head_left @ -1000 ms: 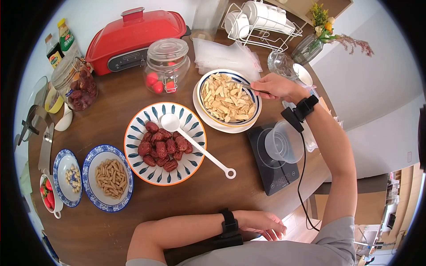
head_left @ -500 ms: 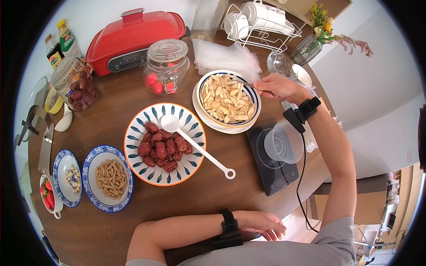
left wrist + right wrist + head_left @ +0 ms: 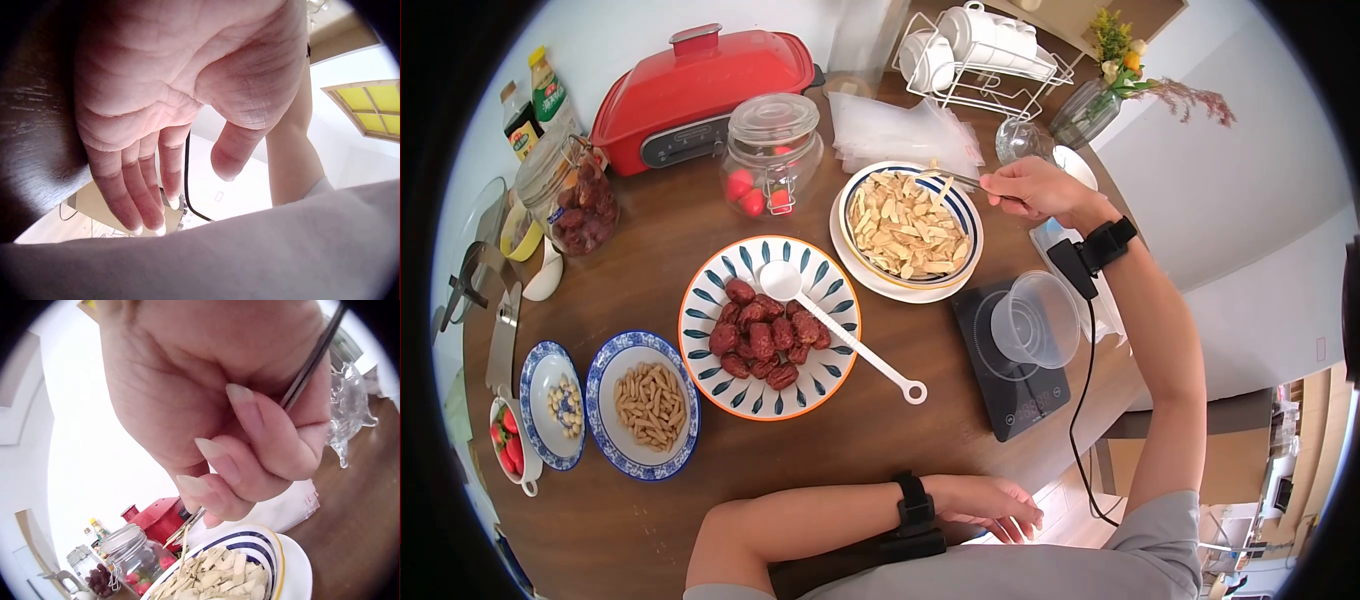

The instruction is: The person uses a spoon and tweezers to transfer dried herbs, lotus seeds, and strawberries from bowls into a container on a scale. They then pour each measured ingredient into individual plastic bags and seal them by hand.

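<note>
From the head, the right hand (image 3: 1032,190) grips tweezers (image 3: 966,181), the bowl (image 3: 972,222) low to its left; from the left wrist, the left hand (image 3: 187,81) hangs loose, empty; from the right wrist, pinched slices (image 3: 184,545) beyond the right fingertips could fall should that grip slacken.

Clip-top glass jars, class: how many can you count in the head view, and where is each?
2: the red-fruit jar, in front of the red appliance, and the dark-fruit jar, near that appliance's left end.
</note>
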Demonstrator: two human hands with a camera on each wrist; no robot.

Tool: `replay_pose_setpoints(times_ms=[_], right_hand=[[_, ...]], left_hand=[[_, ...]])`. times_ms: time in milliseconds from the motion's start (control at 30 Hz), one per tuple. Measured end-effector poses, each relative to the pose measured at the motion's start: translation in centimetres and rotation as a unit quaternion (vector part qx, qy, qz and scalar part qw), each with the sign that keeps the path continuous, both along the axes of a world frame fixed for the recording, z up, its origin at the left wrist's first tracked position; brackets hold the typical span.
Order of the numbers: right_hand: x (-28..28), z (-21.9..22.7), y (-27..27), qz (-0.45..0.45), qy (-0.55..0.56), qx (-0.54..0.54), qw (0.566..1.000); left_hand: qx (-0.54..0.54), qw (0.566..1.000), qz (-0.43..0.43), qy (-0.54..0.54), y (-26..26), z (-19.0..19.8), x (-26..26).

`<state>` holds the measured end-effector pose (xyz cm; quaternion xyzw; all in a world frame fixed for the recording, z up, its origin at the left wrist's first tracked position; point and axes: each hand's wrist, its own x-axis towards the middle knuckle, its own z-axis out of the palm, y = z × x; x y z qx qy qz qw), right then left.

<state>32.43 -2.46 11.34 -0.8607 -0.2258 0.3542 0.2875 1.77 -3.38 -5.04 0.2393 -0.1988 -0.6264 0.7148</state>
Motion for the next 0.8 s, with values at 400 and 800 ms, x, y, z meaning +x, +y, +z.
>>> replay_pose_setpoints(times_ms=[400,800], right_hand=[[-3.9,4.3,-5.1,-0.026,-0.054,-0.006,0.998],[-9.3,4.6,-14.8,-0.086,-0.030,-0.021,0.996]], left_hand=[[0.020,1.000,0.004,-0.009,1.0,1.4,0.3],[0.018,1.000,0.003,-0.013,1.3,1.5,0.4]])
